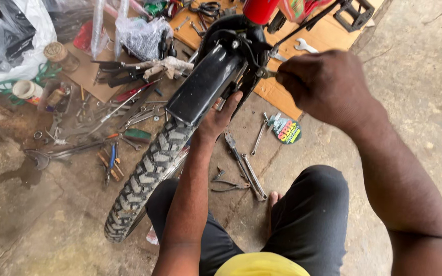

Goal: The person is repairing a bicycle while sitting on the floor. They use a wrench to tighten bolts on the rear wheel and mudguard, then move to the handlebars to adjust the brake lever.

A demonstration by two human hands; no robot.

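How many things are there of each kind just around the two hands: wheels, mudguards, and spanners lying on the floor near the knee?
Knobby wheel: 1
Black mudguard: 1
Spanners on the floor: 3
Hands: 2, left hand under the mudguard, right hand beside the fork
Total: 7

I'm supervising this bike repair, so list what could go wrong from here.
1. The right hand turns a small wrench at the fender mount; if it slips, knuckles may strike the metal frame.
2. The left hand steadies the black fender beside the knobby tyre; fingers could get pinched if the wheel rolls.
3. A bare foot rests close to loose spanners on the floor, which could hurt it.
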